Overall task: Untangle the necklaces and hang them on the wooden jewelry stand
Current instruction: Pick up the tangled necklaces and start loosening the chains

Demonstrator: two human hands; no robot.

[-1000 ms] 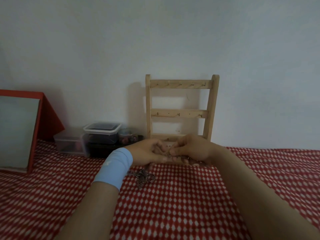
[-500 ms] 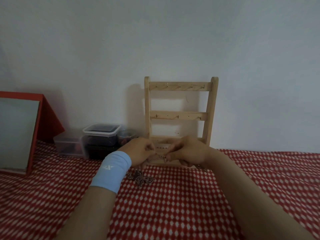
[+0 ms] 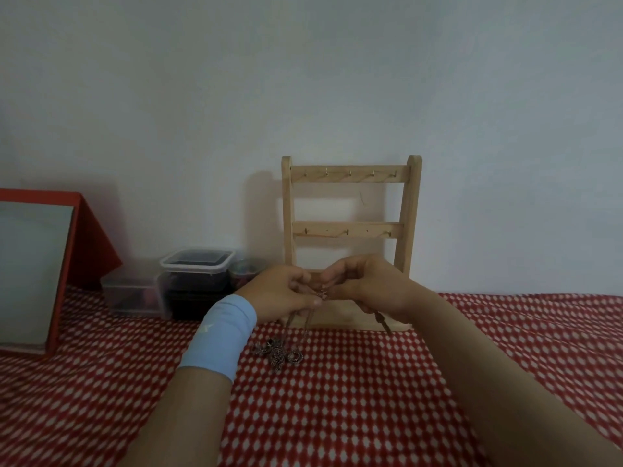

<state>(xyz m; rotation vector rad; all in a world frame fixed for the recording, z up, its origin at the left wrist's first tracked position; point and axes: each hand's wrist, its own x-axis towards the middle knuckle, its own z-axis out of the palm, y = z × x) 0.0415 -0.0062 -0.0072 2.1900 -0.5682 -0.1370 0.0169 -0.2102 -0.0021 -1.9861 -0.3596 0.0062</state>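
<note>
The wooden jewelry stand leans against the wall, its two rows of small hooks bare. Just in front of its base, my left hand and my right hand meet fingertip to fingertip and pinch a small knot of chain between them. Thin chains hang down from the left hand to a tangled heap of necklaces lying on the red checked cloth. A dark cord end dangles below my right hand. A light blue band wraps my left wrist.
Clear plastic boxes and a small round jar stand to the left of the stand against the wall. A red-framed mirror leans at the far left. The red checked cloth covers the whole surface.
Both hands have risen slightly from the cloth and drawn the chain up; the heap of necklaces below them has stayed put.
</note>
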